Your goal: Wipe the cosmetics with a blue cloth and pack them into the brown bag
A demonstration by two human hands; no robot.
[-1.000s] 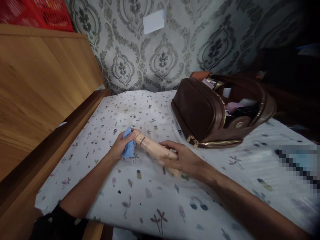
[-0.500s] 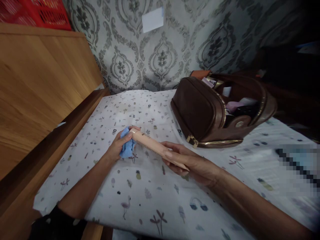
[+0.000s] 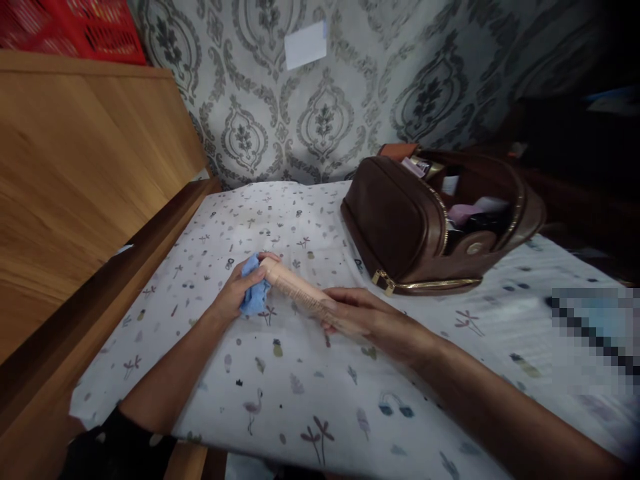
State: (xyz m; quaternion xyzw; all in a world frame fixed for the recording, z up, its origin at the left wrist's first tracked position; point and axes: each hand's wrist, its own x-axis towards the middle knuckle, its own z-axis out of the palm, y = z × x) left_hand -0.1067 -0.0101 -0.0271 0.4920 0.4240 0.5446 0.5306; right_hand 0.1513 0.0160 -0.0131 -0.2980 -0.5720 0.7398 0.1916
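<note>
A peach-coloured squeeze tube [image 3: 295,283] with small printed text slants between my two hands above the patterned sheet. My left hand [image 3: 234,293] is closed on a crumpled blue cloth [image 3: 254,297], fingers and thumb also pressing the tube's upper left end. The tube's lower right end lies in the closed fingers of my right hand [image 3: 363,312], which cover it and look slightly blurred. Behind my right hand stands a brown toiletry bag [image 3: 387,207], its top unzipped, with several small items inside.
A white sheet [image 3: 300,393] with small printed figures covers the surface. Wooden furniture [image 3: 100,160] rises on the left, a red plastic basket [image 3: 107,33] on top. Patterned wallpaper [image 3: 325,120] backs the scene. A pixelated patch covers something at the right.
The tube has turned about its length, so lines of small text now face up. My right hand has rolled over its end. My left hand keeps its place with the cloth.
</note>
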